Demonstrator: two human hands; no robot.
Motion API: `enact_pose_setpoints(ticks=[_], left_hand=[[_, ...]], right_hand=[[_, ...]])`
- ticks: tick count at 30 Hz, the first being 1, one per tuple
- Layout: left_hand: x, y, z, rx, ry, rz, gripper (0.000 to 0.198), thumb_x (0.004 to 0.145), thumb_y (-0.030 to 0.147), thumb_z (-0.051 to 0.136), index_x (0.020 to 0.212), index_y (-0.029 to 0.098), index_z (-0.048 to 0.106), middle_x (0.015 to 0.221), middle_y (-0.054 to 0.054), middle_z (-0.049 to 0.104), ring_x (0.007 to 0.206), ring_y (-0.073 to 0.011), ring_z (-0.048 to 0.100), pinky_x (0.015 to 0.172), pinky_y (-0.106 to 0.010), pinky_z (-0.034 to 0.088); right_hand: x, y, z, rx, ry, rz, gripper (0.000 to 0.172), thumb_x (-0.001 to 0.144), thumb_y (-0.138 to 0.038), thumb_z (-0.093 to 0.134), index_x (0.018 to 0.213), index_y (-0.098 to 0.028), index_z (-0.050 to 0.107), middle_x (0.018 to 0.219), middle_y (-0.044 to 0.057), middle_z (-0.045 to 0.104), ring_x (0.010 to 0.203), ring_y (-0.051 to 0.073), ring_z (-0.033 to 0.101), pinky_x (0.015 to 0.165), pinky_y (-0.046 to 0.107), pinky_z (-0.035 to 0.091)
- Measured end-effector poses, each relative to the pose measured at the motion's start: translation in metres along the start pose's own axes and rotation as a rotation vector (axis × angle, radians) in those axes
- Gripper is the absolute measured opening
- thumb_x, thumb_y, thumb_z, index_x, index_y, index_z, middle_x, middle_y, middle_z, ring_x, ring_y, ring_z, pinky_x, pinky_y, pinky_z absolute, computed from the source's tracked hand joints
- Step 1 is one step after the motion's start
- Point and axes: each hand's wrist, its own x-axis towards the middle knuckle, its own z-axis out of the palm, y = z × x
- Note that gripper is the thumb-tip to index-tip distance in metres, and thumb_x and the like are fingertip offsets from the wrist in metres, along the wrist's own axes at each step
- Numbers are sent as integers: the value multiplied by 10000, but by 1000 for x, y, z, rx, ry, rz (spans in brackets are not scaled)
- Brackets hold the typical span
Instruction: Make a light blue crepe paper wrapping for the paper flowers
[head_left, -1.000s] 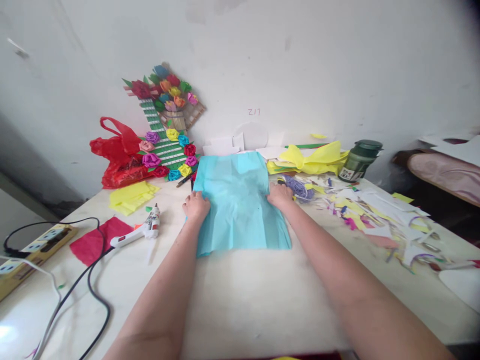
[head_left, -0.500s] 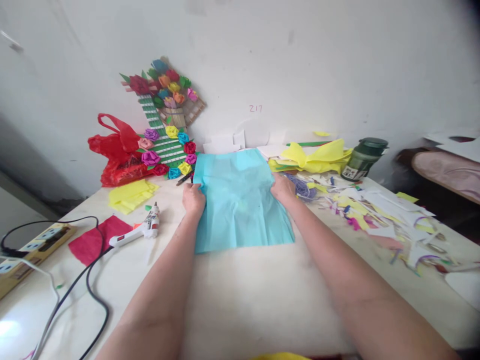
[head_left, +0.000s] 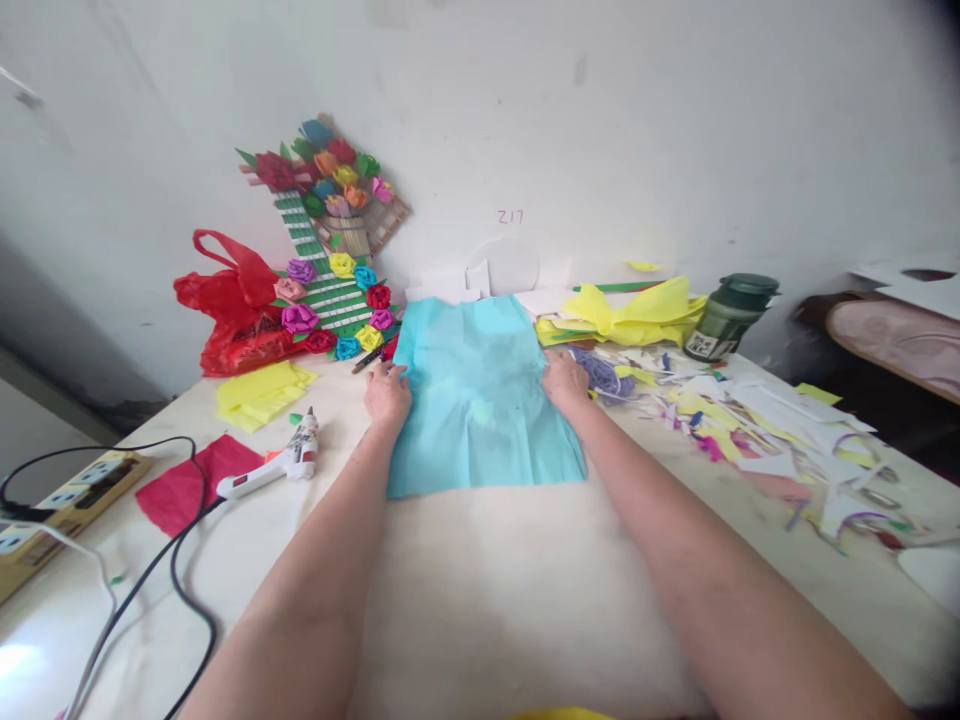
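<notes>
Turquoise rectangular papery sheet (head_left: 480, 420) seemed light, soft.
My left grip (head_left: 388, 395) and right grip (head_left: 567, 382) touched its side edges, sensible holds; clamping unclear.

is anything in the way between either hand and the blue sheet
Nothing visible is. The left hand is at the left edge of the blue sheet, the right hand at its right edge. The purple yarn lies on the right hand's far side, and the glue gun is left of the left hand.
</notes>
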Motion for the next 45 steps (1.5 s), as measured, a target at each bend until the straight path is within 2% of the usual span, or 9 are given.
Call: enact_pose_setpoints(ticks=[3, 5, 8, 10, 12, 16, 19, 34, 45], left_hand=[[0, 12, -13, 33, 51, 47, 347, 820, 326, 438, 1118, 234, 589, 1242, -58, 503, 1153, -272, 409, 940, -394, 361], [-2, 24, -23, 12, -23, 187, 397, 812, 370, 457, 1169, 224, 550, 1289, -58, 475, 1186, -250, 401, 1006, -385, 294], [-11, 41, -35, -36, -307, 539, 665, 738, 555, 503, 1310, 233, 397, 1370, -38, 397, 1305, -249, 249, 1073, -412, 168], [-20, 47, -38, -36, -399, 667, 896, 645, 665, 523, 1379, 225, 259, 1437, -42, 275, 1344, -266, 128, 1085, -445, 98], [-30, 48, -37, -6, -429, 713, 1045, 562, 726, 539, 1401, 214, 186, 1464, -62, 190, 1350, -290, 63, 1079, -483, 48], [-43, 43, -25, 5, -438, 749, 1154, 494, 751, 564, 1411, 193, 138, 1474, -98, 130, 1347, -305, 76, 1073, -505, 55], [-46, 39, -17, -63, -454, 767, 1195, 466, 752, 584, 1411, 172, 135, 1472, -130, 118, 1344, -289, 117, 1082, -461, 115], [-44, 29, -1, -289, -426, 818, 1143, 510, 708, 607, 1399, 127, 185, 1455, -192, 134, 1341, -296, 129, 1079, -431, 184], [-43, 27, 1, -258, -423, 829, 1179, 490, 724, 604, 1413, 164, 129, 1462, -172, 127, 1341, -310, 118, 1070, -474, 173]], right_hand=[[-8, -9, -10, 29, 110, -79, 360, 852, -293, 378, 1148, -168, 540, 1140, 147, 517, 1030, 272, 477, 828, 370, 398], [-15, -18, -17, 82, 134, -232, 407, 855, -351, 382, 1181, -150, 522, 1206, 144, 488, 1085, 277, 440, 912, 392, 347], [-28, -30, -24, 126, 27, -574, 512, 831, -432, 423, 1263, -160, 457, 1352, 113, 382, 1205, 271, 348, 1019, 417, 233], [-36, -35, -24, 112, -81, -767, 613, 805, -473, 453, 1328, -162, 376, 1424, 104, 278, 1287, 274, 242, 1056, 453, 146], [-44, -35, -20, 92, -161, -869, 723, 786, -528, 451, 1378, -152, 280, 1456, 112, 195, 1330, 281, 139, 1063, 489, 79], [-52, -28, -9, 75, -231, -922, 946, 710, -691, 420, 1421, -148, 111, 1480, 107, 79, 1347, 294, 16, 1058, 523, 35], [-53, -24, -3, 61, -251, -937, 1013, 674, -727, 425, 1425, -161, 49, 1485, 93, 13, 1346, 296, -31, 1057, 528, 38], [-55, -19, 3, 74, -219, -952, 845, 775, -686, 306, 1423, -189, 89, 1487, 67, 17, 1353, 238, -21, 1081, 461, 98], [-56, -17, 6, 52, -145, -991, 841, 778, -696, 264, 1421, -174, 113, 1485, 78, 42, 1354, 237, -2, 1084, 464, 88]])
